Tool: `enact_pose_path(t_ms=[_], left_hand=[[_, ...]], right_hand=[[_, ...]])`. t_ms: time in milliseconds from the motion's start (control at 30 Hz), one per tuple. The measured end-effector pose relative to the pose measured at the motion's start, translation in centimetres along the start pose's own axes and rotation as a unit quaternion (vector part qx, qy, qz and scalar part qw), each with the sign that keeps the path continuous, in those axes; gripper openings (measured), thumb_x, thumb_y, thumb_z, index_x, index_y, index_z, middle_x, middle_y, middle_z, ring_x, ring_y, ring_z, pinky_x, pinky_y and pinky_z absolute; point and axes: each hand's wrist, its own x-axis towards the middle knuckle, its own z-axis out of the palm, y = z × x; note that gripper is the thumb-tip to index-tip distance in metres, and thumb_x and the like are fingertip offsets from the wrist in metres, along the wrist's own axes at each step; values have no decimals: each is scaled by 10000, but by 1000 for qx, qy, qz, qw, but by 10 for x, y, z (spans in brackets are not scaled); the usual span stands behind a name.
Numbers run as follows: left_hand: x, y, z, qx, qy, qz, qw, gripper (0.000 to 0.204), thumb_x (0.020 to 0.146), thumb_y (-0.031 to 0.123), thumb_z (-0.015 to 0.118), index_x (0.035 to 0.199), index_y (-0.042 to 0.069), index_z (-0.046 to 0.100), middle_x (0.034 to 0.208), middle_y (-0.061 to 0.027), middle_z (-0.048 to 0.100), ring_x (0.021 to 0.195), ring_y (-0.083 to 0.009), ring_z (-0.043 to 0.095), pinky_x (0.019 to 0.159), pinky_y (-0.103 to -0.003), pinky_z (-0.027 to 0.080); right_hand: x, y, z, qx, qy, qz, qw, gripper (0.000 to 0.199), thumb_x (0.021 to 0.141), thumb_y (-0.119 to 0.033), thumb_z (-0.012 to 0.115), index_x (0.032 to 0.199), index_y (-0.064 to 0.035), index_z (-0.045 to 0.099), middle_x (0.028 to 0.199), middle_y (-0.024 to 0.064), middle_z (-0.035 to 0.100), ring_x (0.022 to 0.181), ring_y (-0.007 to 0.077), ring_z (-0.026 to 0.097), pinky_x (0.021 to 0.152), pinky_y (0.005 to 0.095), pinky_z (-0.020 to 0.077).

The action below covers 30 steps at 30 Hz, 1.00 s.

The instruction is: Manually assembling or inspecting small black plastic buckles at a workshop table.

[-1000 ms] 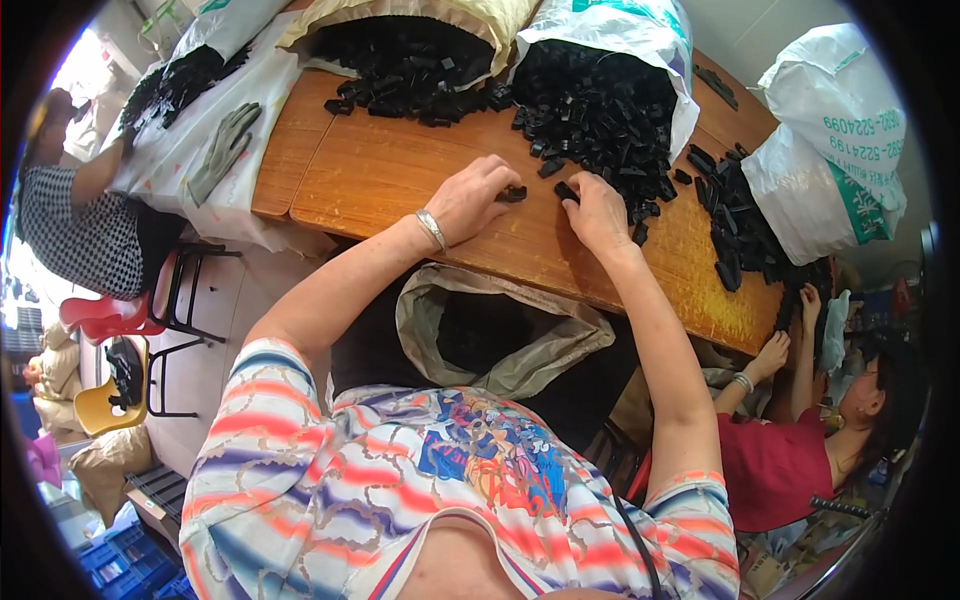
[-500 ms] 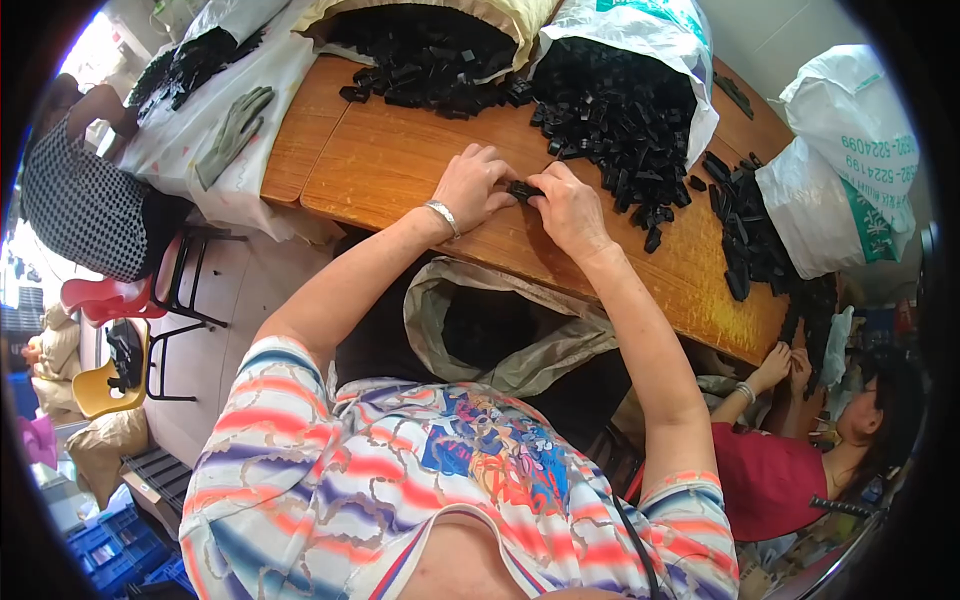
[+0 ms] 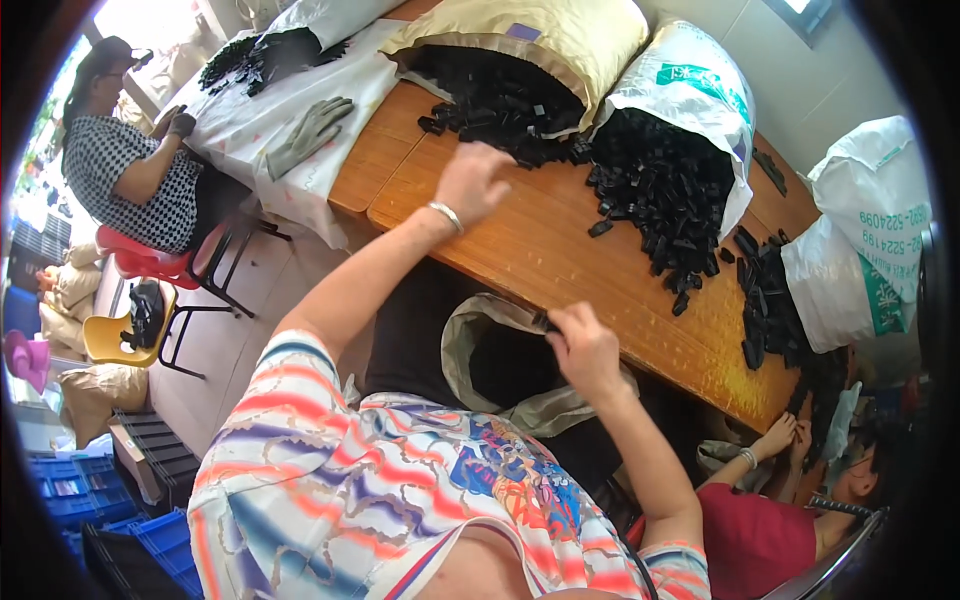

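Note:
My left hand (image 3: 474,184), a little blurred, reaches over the wooden table beside small black plastic parts (image 3: 505,112) spilling from a yellowish sack. Its thumb and fingers look apart, and I see nothing between them. Lower and to the right, my right hand (image 3: 586,348) is closed on a black plastic part (image 3: 545,322). That hand is at the table's front edge, over the rim of an open beige sack (image 3: 461,352) below. The inside of this sack is dark. A larger heap of black plastic parts (image 3: 660,190) spills from a white sack on the right.
The wooden table (image 3: 480,245) bears both heaps. White bags (image 3: 845,260) and more dark parts (image 3: 765,300) stand at its right. A grey glove (image 3: 310,137) lies on the cloth-covered table at left. One person (image 3: 135,180) sits at left; another, in red (image 3: 755,530), works at lower right.
Both hands held one black part together over the table. Now they are apart: the right has come down toward the beige sack with a part, the left has gone toward the far heap.

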Motion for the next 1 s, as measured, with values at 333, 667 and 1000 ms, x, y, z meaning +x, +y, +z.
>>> enact_pose_path(t_ms=[333, 667, 1000], left_hand=[[27, -22, 35, 105, -51, -179, 977, 622, 789, 269, 745, 1372, 255, 530, 1454, -130, 432, 1382, -355, 342, 1087, -509, 361], [-2, 30, 44, 22, -102, -37, 994, 329, 838, 152, 680, 1165, 146, 653, 1319, -156, 525, 1260, -368, 461, 1032, -462, 414], [-15, 59, 29, -148, -111, -42, 982, 583, 754, 42, 748, 1291, 91, 526, 1312, -155, 524, 1253, -354, 476, 1056, -402, 418]], right_hand=[[22, 8, -4, 50, 43, -23, 998, 123, 816, -95, 704, 935, -73, 685, 851, 120, 637, 748, 338, 658, 632, 398, 540], [88, 91, -13, -59, 135, 60, 987, 264, 816, -1, 651, 1066, -83, 676, 1067, 102, 591, 884, 335, 646, 713, 426, 543], [88, 89, -21, -97, 53, 127, 986, 241, 774, -85, 755, 968, -49, 618, 1026, 120, 597, 907, 343, 636, 755, 438, 530]])
